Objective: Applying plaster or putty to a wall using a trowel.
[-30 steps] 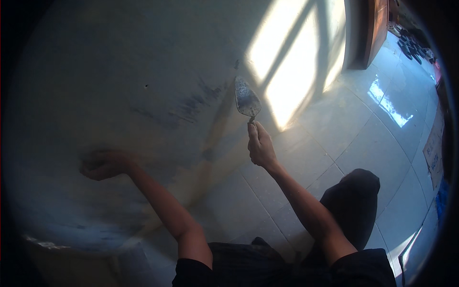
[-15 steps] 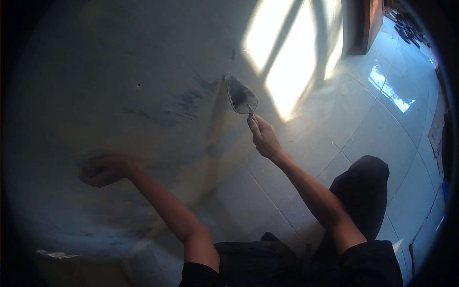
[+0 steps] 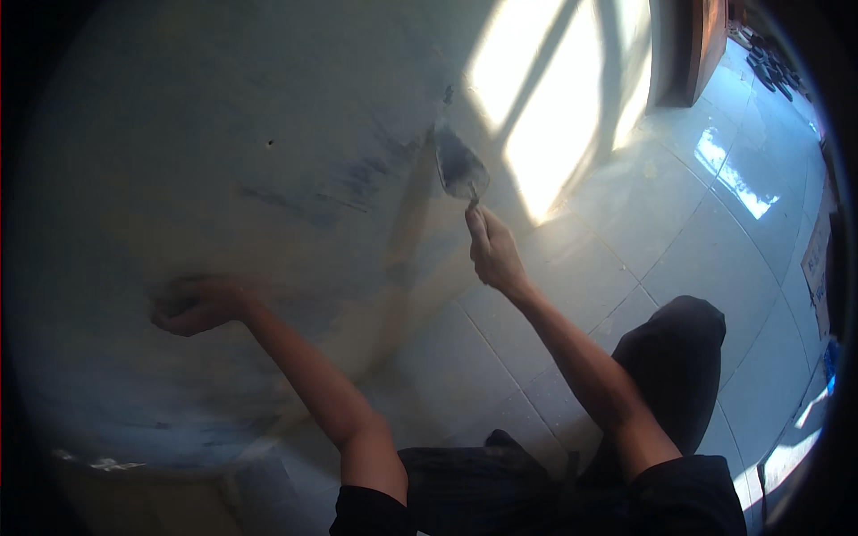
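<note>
My right hand [image 3: 494, 248] is closed round the handle of a pointed trowel [image 3: 461, 166]. The trowel's blade points up and away, close to the wall, its face greyish with dark smears; whether its tip touches is hard to tell. Over on the left, my left hand [image 3: 198, 305] rests against or very near the pale wall [image 3: 295, 232], its fingers curled inward and dim. What lies in those fingers, if anything, is hidden. Dark streaks [image 3: 357, 183] mark the wall between my two hands, and a small dark hole [image 3: 270, 143] sits above them.
Window light [image 3: 554, 98] falls in bright panes on the wall. A brown wooden door frame [image 3: 706, 54] stands at the far right, with dark footwear [image 3: 773, 71] beyond it. Pale floor tiles [image 3: 679, 205] spread to my right, past my bent knee [image 3: 675, 348]. Cardboard [image 3: 818, 259] leans at the right rim.
The trowel and my right hand have shifted slightly upward against the wall. My left hand has stayed in nearly the same place, still curled. The whole view has tilted a little.
</note>
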The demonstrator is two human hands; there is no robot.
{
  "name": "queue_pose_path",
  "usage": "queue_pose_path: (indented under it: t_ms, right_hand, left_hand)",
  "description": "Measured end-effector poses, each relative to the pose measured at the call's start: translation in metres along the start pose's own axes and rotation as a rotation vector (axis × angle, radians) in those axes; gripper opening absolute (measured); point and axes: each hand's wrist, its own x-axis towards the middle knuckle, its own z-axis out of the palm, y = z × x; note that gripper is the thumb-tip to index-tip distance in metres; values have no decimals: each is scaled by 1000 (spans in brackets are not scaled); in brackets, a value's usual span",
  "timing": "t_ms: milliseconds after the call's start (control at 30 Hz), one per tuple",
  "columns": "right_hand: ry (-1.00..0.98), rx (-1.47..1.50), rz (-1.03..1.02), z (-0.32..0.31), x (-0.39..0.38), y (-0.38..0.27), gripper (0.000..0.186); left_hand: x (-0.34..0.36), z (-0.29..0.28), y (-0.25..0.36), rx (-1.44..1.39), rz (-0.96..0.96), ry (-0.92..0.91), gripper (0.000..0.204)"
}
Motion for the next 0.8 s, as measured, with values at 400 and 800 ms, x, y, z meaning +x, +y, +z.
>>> queue_pose_path:
  t_ms: [400,800]
  right_hand:
    - [-44,113,89,6,-3,-16,42]
    - [-77,164,166,8,1,-20,42]
  left_hand:
    - [0,3,-12,78,69,84,36]
    - [4,1,-7,133,82,123,35]
